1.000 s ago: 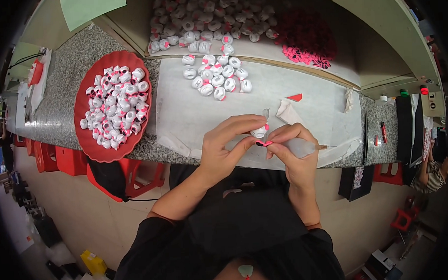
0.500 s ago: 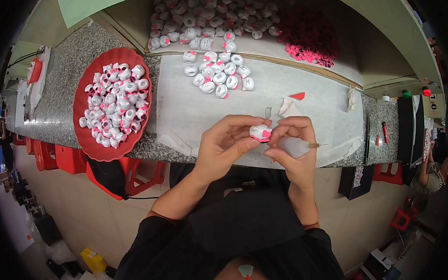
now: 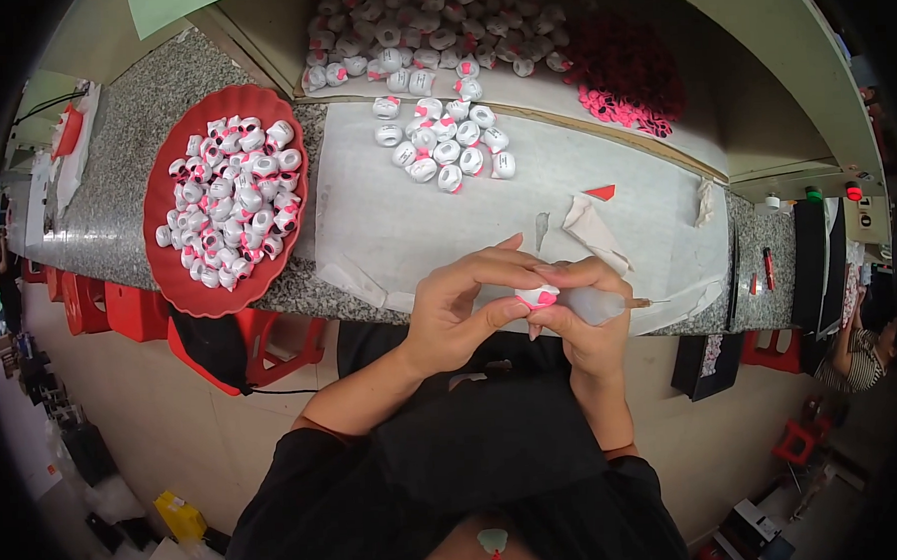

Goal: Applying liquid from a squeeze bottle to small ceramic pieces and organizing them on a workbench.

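Note:
My left hand pinches a small white figure-like piece with pink trim between thumb and fingers, in front of my body near the table edge. My right hand is closed around a translucent squeeze bottle, whose thin needle tip points to the right, away from the piece. The right fingertips are up against the piece and the left fingers, partly hiding it. Beyond the hands, a loose group of similar white and pink pieces stands on the white sheet.
A red scalloped tray full of such pieces sits at the left. On the shelf behind are a heap of white pieces and a pile of pink parts. A crumpled white cloth and a red scrap lie on the sheet.
Both hands have come closer together and slightly down toward my body. The piece has been turned and lowered, and the right fingers now reach it. The cloth shows more.

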Available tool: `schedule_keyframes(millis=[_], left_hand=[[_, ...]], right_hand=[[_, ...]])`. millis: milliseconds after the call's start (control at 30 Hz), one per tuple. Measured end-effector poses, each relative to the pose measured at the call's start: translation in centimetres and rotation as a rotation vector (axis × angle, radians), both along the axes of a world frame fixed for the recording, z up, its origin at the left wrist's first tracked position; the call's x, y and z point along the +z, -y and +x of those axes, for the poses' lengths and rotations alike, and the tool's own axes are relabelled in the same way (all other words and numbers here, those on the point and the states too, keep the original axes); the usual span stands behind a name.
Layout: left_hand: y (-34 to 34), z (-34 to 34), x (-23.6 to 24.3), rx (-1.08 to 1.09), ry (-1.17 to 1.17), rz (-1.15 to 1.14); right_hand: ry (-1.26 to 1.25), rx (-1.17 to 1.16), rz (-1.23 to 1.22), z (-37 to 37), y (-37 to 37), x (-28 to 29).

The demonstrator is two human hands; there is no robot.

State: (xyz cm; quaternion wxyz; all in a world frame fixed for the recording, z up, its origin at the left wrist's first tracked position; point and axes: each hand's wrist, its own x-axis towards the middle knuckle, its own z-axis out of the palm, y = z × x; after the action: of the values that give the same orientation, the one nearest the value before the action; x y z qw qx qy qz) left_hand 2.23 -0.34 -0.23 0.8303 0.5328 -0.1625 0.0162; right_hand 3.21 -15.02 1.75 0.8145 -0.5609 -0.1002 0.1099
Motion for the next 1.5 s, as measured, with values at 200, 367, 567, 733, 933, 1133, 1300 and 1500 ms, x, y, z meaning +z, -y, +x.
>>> schedule_keyframes(millis=[200, 367, 567, 733, 933, 1133, 1300, 1500], left_hand=[[0.1, 0.0, 0.2, 0.009, 0.025, 0.015], [0.1, -0.1, 0.0, 0.02, -0.027, -0.018], [0.2, 0.0, -0.1, 0.045, 0.018, 0.001], [0.2, -0.1, -0.1, 0.06, -0.018, -0.003], [0.0, 0.1, -0.3, -0.06, -0.017, -0.151], [-0.3, -0.6, -0.7, -0.044, -0.071, -0.127], [-0.8, -1.1, -0.3, -0.002, -0.03, -0.053], [-4.3, -0.3, 0.5, 0.432, 0.143, 0.29]], right_hand=[[0.013, -0.034, -0.006, -0.3, -0.1, 0.1], [-0.029, -0.047, -0.049, 0.0, -0.4, 0.7], [0.0, -0.056, -0.097, -0.1, -0.4, 0.5], [-0.038, -0.084, -0.032, 0.0, -0.9, 0.2], [0.027, -0.062, -0.025, -0.7, -0.7, 0.2], [-0.029, -0.083, 0.049, -1.0, -1.5, 0.0], [0.012, -0.019, 0.031, -0.9, -1.4, -0.2], [-0.136, 0.125, -0.059, 1.1, -3.0, 0.1]])
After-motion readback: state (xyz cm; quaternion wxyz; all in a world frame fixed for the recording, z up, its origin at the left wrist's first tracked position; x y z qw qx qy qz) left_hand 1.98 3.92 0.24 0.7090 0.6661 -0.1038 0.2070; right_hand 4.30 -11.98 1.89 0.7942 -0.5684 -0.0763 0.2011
